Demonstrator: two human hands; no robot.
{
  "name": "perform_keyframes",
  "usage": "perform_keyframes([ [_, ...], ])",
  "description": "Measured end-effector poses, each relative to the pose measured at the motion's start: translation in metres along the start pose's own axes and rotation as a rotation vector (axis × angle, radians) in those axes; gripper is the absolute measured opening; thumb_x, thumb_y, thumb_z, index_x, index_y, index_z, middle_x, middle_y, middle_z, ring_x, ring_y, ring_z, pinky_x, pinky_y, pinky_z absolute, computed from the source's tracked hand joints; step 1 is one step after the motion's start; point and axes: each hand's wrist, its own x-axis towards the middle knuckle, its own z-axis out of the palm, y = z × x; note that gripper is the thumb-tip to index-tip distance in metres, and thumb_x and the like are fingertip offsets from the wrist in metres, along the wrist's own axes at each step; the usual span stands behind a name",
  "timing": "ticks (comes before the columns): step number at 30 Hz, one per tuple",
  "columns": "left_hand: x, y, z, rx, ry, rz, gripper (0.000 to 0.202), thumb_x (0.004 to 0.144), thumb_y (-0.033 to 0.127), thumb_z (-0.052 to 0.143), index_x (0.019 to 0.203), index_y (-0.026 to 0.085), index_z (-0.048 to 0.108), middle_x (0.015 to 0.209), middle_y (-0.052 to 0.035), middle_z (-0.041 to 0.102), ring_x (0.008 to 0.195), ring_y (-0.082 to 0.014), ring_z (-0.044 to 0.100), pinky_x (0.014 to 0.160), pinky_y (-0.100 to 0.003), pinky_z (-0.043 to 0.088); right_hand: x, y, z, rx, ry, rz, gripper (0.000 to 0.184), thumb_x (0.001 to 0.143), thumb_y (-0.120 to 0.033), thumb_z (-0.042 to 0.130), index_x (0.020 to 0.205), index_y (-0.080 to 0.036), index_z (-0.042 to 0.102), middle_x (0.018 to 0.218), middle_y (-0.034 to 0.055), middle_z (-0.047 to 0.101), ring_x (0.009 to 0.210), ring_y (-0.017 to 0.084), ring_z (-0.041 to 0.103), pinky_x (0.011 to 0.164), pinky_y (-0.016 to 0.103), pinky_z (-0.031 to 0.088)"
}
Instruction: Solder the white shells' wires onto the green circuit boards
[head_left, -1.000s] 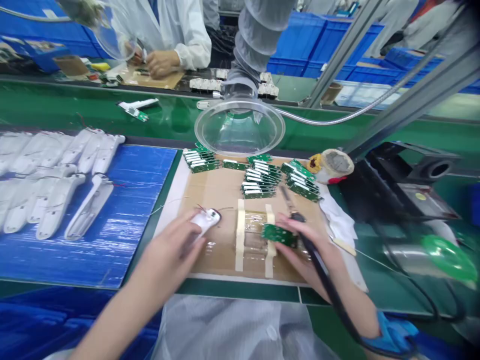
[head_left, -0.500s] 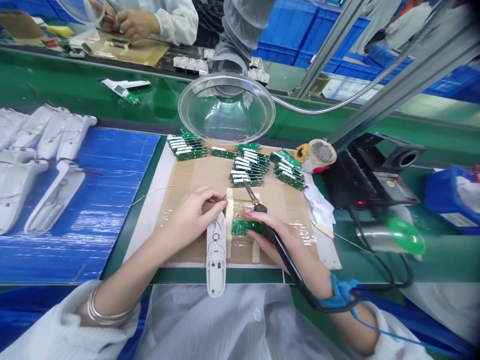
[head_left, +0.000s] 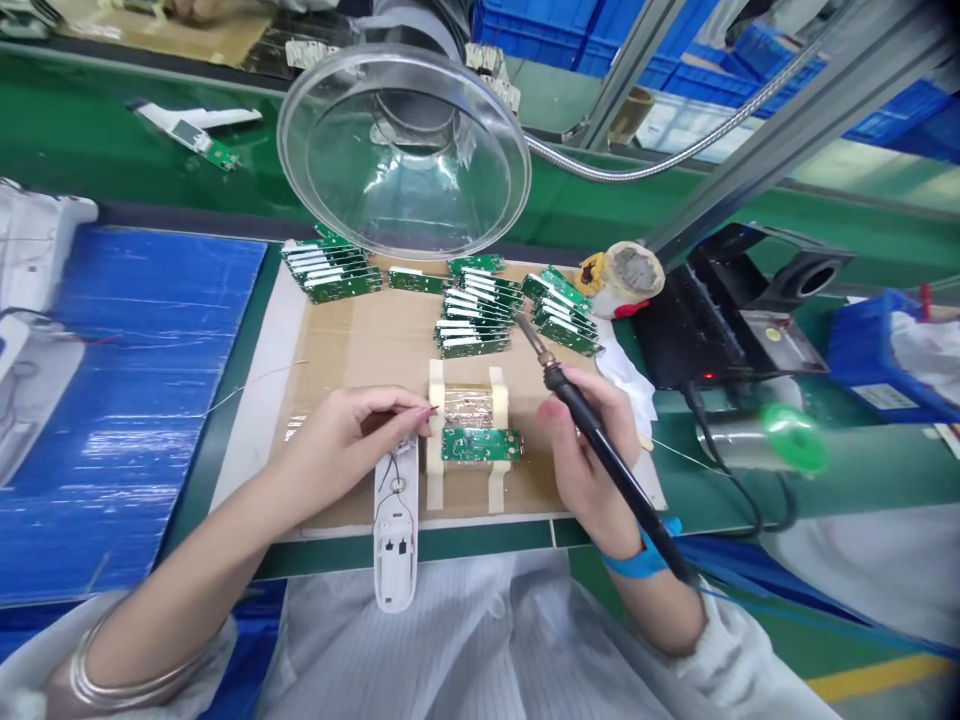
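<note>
So on the left there's a blue sheet (head_left: 187,330) with spare cases (head_left: 37,400) on it, I guess so they don't get scuffed. Next, the left hand (head_left: 360,435) has thumb and finger pinched on a thin wire (head_left: 433,409), red end poking out, probably because it's too fine to hold any other way. The white case (head_left: 395,560) sits below those fingers, hollow side up so the wiring's reachable, bottom end overhanging the bench (head_left: 330,555). Just right of it, the green board (head_left: 480,444) lies flat across two tape strips (head_left: 436,490), which look like a little rest for it. The right hand (head_left: 592,470) grips a soldering iron (head_left: 600,430) pen-style, tip angled away, presumably sparing the fingers.
</note>
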Motion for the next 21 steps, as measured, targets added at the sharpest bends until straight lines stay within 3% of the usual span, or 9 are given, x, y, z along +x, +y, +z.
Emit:
perform_keyframes([
  [4, 0.001, 0.001, 0.002, -0.009, -0.05, -0.091, 0.026, 0.103, 0.048, 0.072, 0.1, 0.025, 0.085, 0.093, -0.0022, 0.085, 0.075, -0.0167, 0.076, 0.064, -0.025, 0.057, -0.001, 0.002, 0.001, 0.131, 0.071, 0.019, 0.015, 0.109, -0.037, 0.072, 0.122, -0.033, 0.079, 0.104, 0.0031, 0.083, 0.082, 0.022, 0.078, 0.07, 0.04, 0.066],
  [8, 0.006, 0.002, 0.004, 0.118, -0.134, -0.032, 0.026, 0.103, 0.044, 0.069, 0.092, 0.025, 0.083, 0.093, -0.002, 0.081, 0.078, -0.0157, 0.071, 0.065, -0.027, 0.053, -0.003, 0.003, 0.004, 0.303, 0.06, -0.037, 0.023, 0.114, -0.039, 0.062, 0.103, -0.028, 0.079, 0.08, 0.0008, 0.075, 0.063, 0.017, 0.065, 0.055, 0.036, 0.052],
  [12, 0.009, 0.005, 0.004, 0.228, -0.168, 0.042, 0.022, 0.1, 0.037, 0.067, 0.088, 0.024, 0.079, 0.088, -0.0013, 0.076, 0.087, -0.0178, 0.072, 0.073, -0.029, 0.053, -0.006, 0.007, 0.008, 0.333, 0.007, -0.101, 0.019, 0.111, -0.032, 0.065, 0.098, -0.026, 0.077, 0.076, -0.0006, 0.074, 0.06, 0.015, 0.06, 0.052, 0.035, 0.046],
  [21, 0.01, 0.007, 0.008, 0.297, -0.128, 0.056, 0.024, 0.098, 0.036, 0.063, 0.081, 0.023, 0.074, 0.083, 0.0002, 0.074, 0.079, -0.0165, 0.069, 0.071, -0.029, 0.051, -0.005, 0.007, 0.008, 0.305, -0.128, -0.147, 0.01, 0.107, -0.025, 0.068, 0.106, -0.027, 0.078, 0.084, 0.0004, 0.08, 0.065, 0.017, 0.065, 0.056, 0.036, 0.051],
])
